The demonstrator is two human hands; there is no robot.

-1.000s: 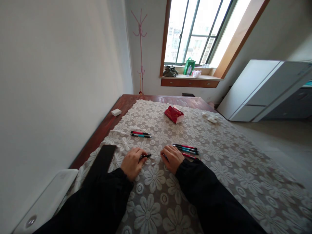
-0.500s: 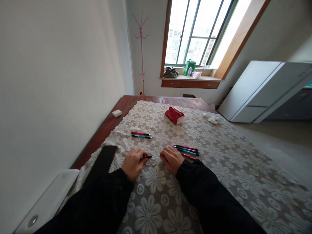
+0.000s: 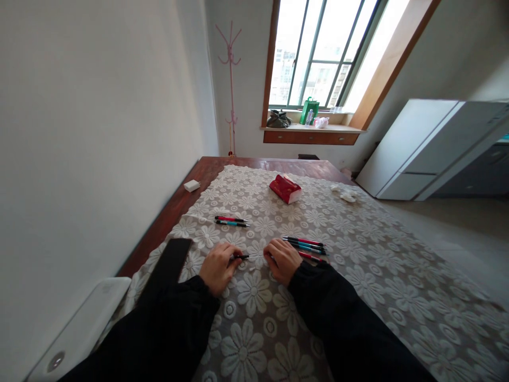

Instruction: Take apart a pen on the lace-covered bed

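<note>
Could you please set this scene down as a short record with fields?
Left hand: the left hand holds a black pen part
Right hand: the right hand has curled fingers; its grip is hidden
Between hands: a thin pale strip, details too small to tell
Beyond left hand: a red-and-black pen and a blue-and-black pen, side by side
Near right hand: a group of pens, red and blue among them
Farther back: a red packet
Surface: a flower-patterned tablecloth
</note>
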